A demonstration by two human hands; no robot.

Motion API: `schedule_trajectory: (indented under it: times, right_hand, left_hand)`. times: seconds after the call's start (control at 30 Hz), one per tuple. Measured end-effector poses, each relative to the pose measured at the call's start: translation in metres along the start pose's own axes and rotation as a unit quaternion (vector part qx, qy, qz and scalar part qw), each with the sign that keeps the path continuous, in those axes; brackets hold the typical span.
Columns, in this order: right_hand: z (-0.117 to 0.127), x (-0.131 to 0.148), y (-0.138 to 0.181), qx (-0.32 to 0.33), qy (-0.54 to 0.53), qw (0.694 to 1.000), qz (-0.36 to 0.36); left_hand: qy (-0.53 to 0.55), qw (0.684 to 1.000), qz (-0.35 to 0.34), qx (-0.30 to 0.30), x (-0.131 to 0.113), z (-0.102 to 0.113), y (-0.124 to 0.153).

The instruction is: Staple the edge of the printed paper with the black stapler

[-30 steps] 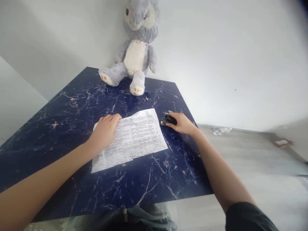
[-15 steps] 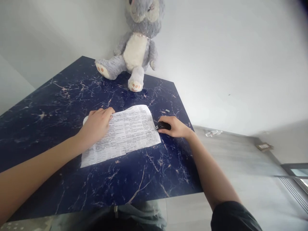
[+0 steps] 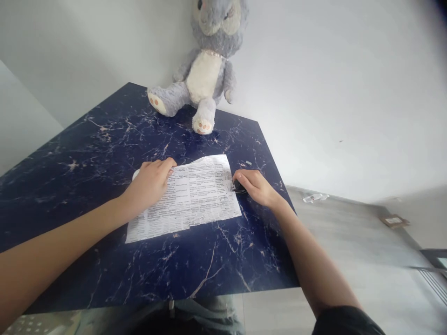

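A printed sheet of paper (image 3: 195, 197) lies on the dark blue marbled table (image 3: 104, 153). My left hand (image 3: 150, 184) rests flat on the sheet's left part, fingers stretched and pressing it down. My right hand (image 3: 254, 186) is closed over a small black stapler (image 3: 238, 187) at the sheet's right edge. Most of the stapler is hidden under my fingers; only its front end shows, touching the paper's edge.
A grey and cream plush rabbit (image 3: 204, 70) sits at the table's far edge against the white wall. A small pale scrap (image 3: 248, 163) lies on the table beyond my right hand. A plastic bottle (image 3: 314, 197) and a flat brown object (image 3: 394, 220) lie on the floor to the right.
My right hand has slid the stapler left, from beside the sheet up to its right edge. My left hand has stayed on the paper. The camera has shifted a little.
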State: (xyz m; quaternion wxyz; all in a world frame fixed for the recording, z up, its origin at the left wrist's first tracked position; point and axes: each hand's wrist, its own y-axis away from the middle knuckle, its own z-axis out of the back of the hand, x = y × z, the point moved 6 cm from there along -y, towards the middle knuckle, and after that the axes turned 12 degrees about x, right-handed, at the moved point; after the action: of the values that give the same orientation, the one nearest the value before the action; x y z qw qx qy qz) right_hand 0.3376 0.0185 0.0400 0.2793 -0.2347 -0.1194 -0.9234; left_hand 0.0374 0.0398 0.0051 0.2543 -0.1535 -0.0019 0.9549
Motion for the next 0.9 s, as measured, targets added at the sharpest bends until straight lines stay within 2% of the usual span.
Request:
schedule_trajectory:
  times: [0.13,0.33,0.9]
  right_hand:
    - [-0.009,0.001,-0.006,-0.032,0.1,0.99,-0.098]
    - [-0.019,0.005,-0.012,-0.002,0.214,0.969,-0.122]
    - [-0.02,0.008,-0.014,0.011,0.261,0.953,-0.156]
  left_hand:
    - [0.003,1.0,-0.003,-0.001,-0.001,0.0,0.0]
    - [0.008,1.0,0.003,0.002,-0.003,0.002,0.001]
    - [0.005,1.0,0.013,0.013,-0.003,0.002,0.0]
